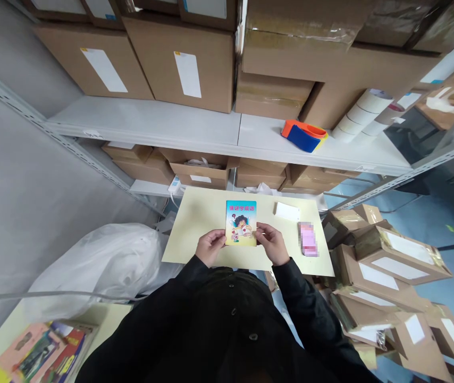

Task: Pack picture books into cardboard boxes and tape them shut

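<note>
A small book with a blue-to-yellow cover, pink Chinese lettering and a cartoon figure is held up over the pale yellow table, its cover facing me. My left hand pinches its lower left edge between thumb and fingers. On the opposite edge, my right hand grips it the same way. To the right on the table lie a white rectangular pad or box and a pink, blurred stack.
Behind the table, shelves carry cardboard boxes, tape rolls and coloured bands. Piled cartons stand at right. At left are a white plastic bag and a second table with several books.
</note>
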Available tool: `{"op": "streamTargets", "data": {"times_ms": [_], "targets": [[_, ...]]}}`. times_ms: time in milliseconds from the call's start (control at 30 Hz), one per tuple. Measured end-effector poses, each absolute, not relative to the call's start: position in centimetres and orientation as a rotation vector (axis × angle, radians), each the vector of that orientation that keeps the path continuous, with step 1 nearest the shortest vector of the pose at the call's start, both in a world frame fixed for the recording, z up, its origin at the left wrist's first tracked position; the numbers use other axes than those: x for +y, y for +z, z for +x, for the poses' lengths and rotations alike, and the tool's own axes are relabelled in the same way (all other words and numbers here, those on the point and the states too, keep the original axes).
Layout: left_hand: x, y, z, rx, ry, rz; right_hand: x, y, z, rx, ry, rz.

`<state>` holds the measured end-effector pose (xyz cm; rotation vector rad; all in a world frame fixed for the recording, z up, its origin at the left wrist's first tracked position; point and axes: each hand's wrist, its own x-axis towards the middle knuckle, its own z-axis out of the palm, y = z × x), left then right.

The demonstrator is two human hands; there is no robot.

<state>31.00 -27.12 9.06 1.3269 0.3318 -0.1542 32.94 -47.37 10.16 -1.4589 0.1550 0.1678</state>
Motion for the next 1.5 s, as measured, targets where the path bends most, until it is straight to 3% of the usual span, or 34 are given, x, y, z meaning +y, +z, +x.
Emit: {"op": "streamTargets", "data": {"times_ms": [967,1233,1500], "targets": [[-23.5,7.2,30.2,0.173,-0.090,1.564,-43.6,8.1,32.3,0.111,0.129,-1.496],[-20.8,4.2,32.0,0.256,-0.053,1.638,-41.3,5.9,34.6,0.033,0.256,-1.649],[-16.7,-1.1,37.1,0.468,-0.100,1.954,-35.1,-0.6,40.7,0.156,0.469,-1.825]]}}
